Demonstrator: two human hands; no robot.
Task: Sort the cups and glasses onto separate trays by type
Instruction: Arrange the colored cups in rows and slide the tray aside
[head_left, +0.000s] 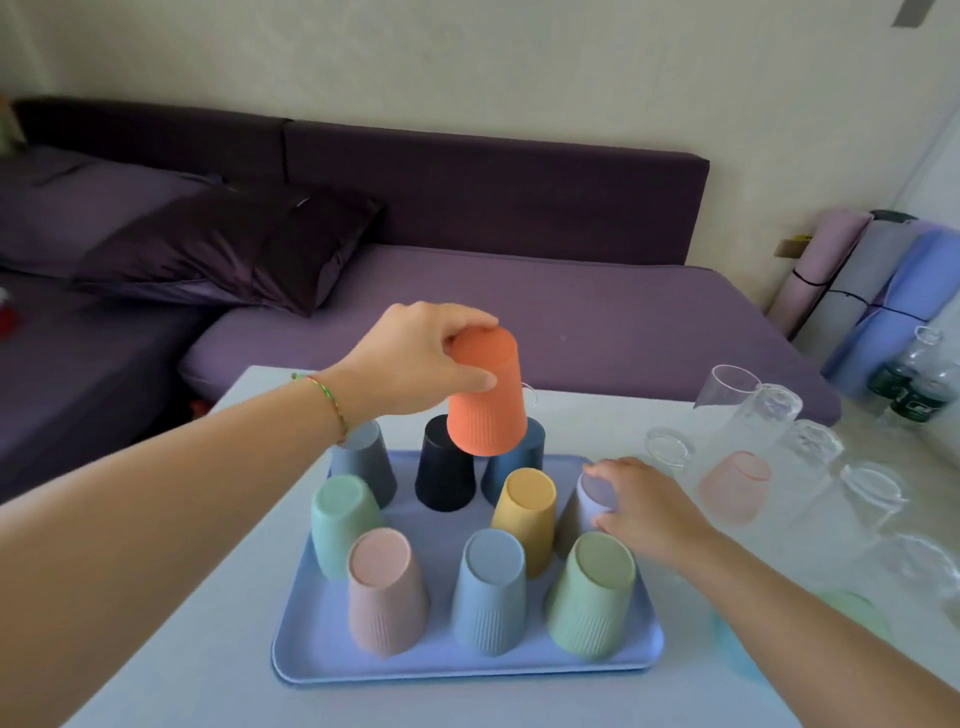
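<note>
Gripping the orange cup (485, 400) by its closed end, the left hand (415, 358) holds it mouth-down and slightly tilted in the air over the back row of the blue tray (467, 665); fingers curl over the base and the thumb presses the ribbed wall, a hold that suits lowering it straight down without turning it. Nine other coloured cups stand inverted on that tray in three rows, close together but not nested; the likely reason for carrying the orange one high is to clear their tops. The right hand (644, 509) is clamped over the upturned base of the lavender cup (574, 519) at the tray's right edge, probably to shift it and make room, or to steady it. Clear glasses (769, 410) stand mouth-down in a group on the surface (208, 649) to the right, well apart from the plastic cups; whether a tray lies under them I cannot tell.
</note>
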